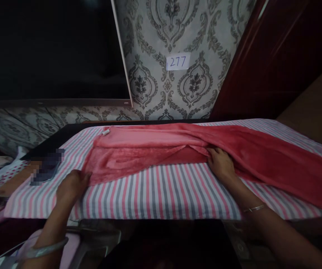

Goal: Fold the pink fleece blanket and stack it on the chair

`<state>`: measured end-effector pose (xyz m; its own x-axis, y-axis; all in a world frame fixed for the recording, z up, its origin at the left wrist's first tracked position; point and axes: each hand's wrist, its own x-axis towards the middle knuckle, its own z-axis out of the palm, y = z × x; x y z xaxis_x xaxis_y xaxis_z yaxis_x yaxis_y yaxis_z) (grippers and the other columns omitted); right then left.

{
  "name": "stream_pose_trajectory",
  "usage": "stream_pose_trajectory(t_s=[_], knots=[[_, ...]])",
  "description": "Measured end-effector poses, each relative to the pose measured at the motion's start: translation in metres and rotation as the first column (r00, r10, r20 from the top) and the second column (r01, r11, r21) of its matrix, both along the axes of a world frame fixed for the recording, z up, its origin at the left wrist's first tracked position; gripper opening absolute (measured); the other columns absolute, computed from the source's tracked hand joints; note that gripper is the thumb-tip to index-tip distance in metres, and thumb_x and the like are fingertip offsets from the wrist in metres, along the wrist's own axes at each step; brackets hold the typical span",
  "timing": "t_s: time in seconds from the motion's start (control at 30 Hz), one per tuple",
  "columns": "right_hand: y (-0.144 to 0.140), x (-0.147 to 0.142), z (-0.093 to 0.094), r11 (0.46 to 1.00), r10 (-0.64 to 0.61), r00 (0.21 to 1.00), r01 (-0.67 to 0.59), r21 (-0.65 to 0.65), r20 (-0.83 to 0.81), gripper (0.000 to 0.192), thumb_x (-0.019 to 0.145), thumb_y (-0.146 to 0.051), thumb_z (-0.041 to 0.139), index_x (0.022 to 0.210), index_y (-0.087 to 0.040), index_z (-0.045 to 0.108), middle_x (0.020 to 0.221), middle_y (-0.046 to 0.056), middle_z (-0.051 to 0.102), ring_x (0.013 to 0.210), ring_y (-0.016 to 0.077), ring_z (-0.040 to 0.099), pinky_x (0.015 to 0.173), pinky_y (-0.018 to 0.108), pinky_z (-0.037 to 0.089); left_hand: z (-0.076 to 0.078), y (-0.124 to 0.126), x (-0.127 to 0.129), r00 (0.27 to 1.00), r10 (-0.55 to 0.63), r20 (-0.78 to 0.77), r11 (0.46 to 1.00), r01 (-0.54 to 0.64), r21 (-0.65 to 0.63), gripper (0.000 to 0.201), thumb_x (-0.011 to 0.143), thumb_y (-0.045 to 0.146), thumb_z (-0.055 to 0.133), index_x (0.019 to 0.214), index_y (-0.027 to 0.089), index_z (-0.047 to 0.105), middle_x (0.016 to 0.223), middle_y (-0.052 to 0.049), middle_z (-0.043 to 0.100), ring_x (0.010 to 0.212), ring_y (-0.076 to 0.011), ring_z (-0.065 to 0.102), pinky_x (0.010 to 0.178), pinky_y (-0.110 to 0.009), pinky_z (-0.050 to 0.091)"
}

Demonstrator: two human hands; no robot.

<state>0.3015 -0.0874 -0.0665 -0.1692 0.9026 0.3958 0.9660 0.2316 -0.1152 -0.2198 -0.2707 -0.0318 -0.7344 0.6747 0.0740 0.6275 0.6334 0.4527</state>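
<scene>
Red plush trousers [264, 149] lie lengthwise across a striped cloth [155, 194], with a paler pink strip along their left part and a small white tag at the far left corner. At the near left corner, my left hand [70, 186] is closed, pinching the edge of the fabric. My right hand [221, 162] grips a fold near the middle of the trousers, its fingers partly tucked into the fabric. Between the hands the near edge slants upward to the right, and striped cloth shows beneath it.
A large dark television [51, 52] hangs at the upper left. Patterned wallpaper bears a paper marked 277 [178, 61]. A dark red cabinet [267, 56] stands at the right. Some dark, blurred-out item [47, 168] lies at the left end, beside piled clothes.
</scene>
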Motion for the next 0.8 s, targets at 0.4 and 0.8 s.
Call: stream_pose_trajectory(t_s=[0.4,0.8], knots=[[-0.052,0.102,0.009,0.909,0.396,0.855,-0.418,0.009,-0.334,0.027,0.085,-0.03,0.045,0.088,-0.024,0.071,0.094,0.01,0.073,0.09,0.0268,0.07,0.084,0.04,0.057,0.03,-0.03,-0.021,0.918,-0.053,0.392,0.953,-0.071,0.294,0.033,0.044,0.042,0.067,0.069,0.022,0.061,0.063,0.004,0.06,0.063,-0.0162,0.052,0.056,-0.025,0.041],[-0.074,0.106,-0.008,0.911,0.369,0.864,-0.409,-0.05,-0.342,0.028,0.083,-0.047,0.05,0.082,-0.031,0.074,0.086,0.005,0.075,0.08,0.0297,0.074,0.069,0.041,0.063,-0.001,-0.03,-0.031,0.969,-0.131,-0.209,0.978,0.092,-0.187,0.02,0.081,0.026,0.044,0.088,0.02,0.061,0.069,-0.007,0.063,0.074,-0.0276,0.066,0.067,-0.033,0.046]])
